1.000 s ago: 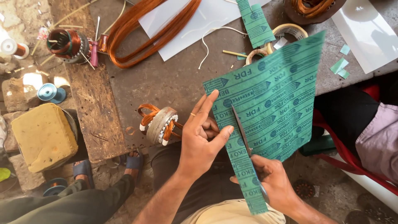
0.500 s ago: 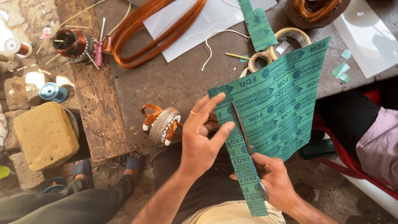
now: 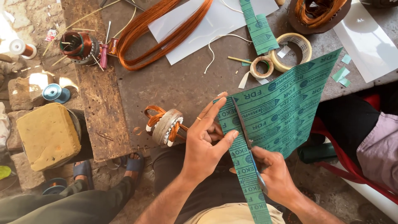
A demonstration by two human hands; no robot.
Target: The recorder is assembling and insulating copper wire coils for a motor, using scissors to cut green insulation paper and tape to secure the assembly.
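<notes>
My left hand [image 3: 205,139] pinches the near left edge of a large green printed insulation sheet [image 3: 286,108], thumb on top of a narrow strip [image 3: 248,182] that hangs down from the cut. My right hand [image 3: 275,174] grips a pair of scissors [image 3: 244,128] whose blades point away from me, up into the sheet along the cut line. A small motor stator [image 3: 166,126] with copper windings lies on the grey worktop [image 3: 182,83] just left of my left hand.
A loop of copper wire [image 3: 161,33] lies on white sheets at the back. Two tape rolls [image 3: 290,52] and a green strip [image 3: 259,29] sit beyond the sheet. Another wound stator [image 3: 78,47], a yellow block [image 3: 47,135], a wooden plank [image 3: 95,95]. Another person's legs at right and below left.
The scissors have advanced farther up the green sheet, lengthening the cut strip. My view has shifted slightly; both hands keep their grip.
</notes>
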